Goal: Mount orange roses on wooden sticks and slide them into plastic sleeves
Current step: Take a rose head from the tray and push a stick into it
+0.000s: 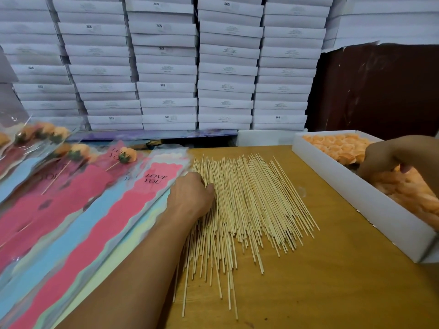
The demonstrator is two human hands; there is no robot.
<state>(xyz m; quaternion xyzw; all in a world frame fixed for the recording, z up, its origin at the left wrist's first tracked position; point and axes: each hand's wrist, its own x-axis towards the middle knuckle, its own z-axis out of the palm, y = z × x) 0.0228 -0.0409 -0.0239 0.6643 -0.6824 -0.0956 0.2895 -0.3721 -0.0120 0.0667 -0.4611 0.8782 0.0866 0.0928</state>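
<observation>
A wide pile of thin wooden sticks [249,205] lies spread on the wooden table [332,269]. My left hand [190,198] rests on the pile's left edge, fingers curled down and thumb closed against them, pinching a stick. A white box [356,193] at the right holds several orange roses [337,146]. My right hand [384,157] reaches into that box, its curled fingers and thumb closed round a rose; the fingertips are buried among the flowers. Flat pink and blue plastic sleeves [133,205] printed "LOVE YOU" lie left of the sticks.
Several finished roses on sticks inside sleeves [123,157] lie fanned out at the far left. Tall stacks of white cartons [166,67] wall off the back of the table. A dark brown panel [380,91] stands behind the rose box.
</observation>
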